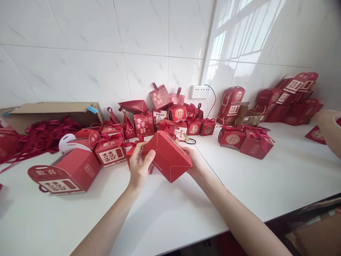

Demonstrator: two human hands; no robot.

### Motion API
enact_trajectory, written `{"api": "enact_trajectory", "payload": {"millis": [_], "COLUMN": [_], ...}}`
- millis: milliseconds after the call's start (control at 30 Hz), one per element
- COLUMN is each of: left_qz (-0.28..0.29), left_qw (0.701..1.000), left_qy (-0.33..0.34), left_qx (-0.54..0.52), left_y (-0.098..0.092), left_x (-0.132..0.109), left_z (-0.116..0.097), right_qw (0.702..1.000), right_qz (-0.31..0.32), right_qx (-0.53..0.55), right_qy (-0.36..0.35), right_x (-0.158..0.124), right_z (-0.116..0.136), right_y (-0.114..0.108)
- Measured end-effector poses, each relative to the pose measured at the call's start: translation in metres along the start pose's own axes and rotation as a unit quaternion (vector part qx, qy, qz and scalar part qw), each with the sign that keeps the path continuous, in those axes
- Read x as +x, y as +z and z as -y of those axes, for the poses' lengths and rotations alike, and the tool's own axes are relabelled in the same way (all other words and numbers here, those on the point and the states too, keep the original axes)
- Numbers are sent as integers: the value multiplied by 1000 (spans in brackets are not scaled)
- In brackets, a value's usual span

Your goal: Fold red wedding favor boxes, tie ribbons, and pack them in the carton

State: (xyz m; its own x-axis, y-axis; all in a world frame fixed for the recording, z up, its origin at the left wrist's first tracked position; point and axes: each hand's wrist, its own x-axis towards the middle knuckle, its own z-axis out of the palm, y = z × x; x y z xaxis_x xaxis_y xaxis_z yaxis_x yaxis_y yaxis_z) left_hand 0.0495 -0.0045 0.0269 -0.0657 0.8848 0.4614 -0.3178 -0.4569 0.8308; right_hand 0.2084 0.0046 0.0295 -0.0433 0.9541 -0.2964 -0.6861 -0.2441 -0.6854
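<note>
A red paper gift box [170, 156] is held tilted above the white table, between my two hands. My left hand [141, 163] grips its left side, thumb lying on the near face. On the right, my right hand [194, 160] wraps round the other side, with most of its fingers hidden behind the box. A ribbon-tied red box [110, 149] with gold-and-white lettering stands left of my left hand. Further left, an open-topped red box [68, 172] lies on its side. A dark loop [190, 141] rests on the table behind my right hand.
A cardboard carton [61, 110] full of dark red ribbons [53, 138] stands at the left. Several red boxes line the wall below a power strip [200, 92]. More boxes [295, 96] are stacked at the right, near another person's hand [329, 128].
</note>
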Motion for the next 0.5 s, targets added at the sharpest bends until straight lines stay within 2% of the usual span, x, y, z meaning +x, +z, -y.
{"api": "enact_trajectory", "payload": {"millis": [67, 133, 200, 267, 333, 400, 500], "left_qz": [10, 33, 87, 153, 206, 252, 321], "left_qw": [1000, 998, 992, 980, 966, 953, 931], "left_qy": [13, 30, 38, 37, 48, 71, 86], "left_qx": [15, 42, 79, 120, 148, 153, 149], "left_y": [-3, -6, -9, -9, -8, -4, 1], "left_x": [1, 1, -1, -6, -13, -21, -31], "left_z": [5, 11, 17, 24, 29, 33, 35], "right_qw": [997, 980, 945, 905, 863, 832, 815], "right_qz": [-11, -34, -48, -43, -22, -3, 17], "right_qx": [16, 28, 1, -82, -188, -272, -327], "right_qy": [-71, -195, -322, -416, -468, -483, -479], "right_x": [0, -3, -9, -21, -37, -54, -75], "right_z": [2, 6, 13, 20, 27, 31, 35], "right_y": [0, 0, -2, -5, -7, -10, -14]}}
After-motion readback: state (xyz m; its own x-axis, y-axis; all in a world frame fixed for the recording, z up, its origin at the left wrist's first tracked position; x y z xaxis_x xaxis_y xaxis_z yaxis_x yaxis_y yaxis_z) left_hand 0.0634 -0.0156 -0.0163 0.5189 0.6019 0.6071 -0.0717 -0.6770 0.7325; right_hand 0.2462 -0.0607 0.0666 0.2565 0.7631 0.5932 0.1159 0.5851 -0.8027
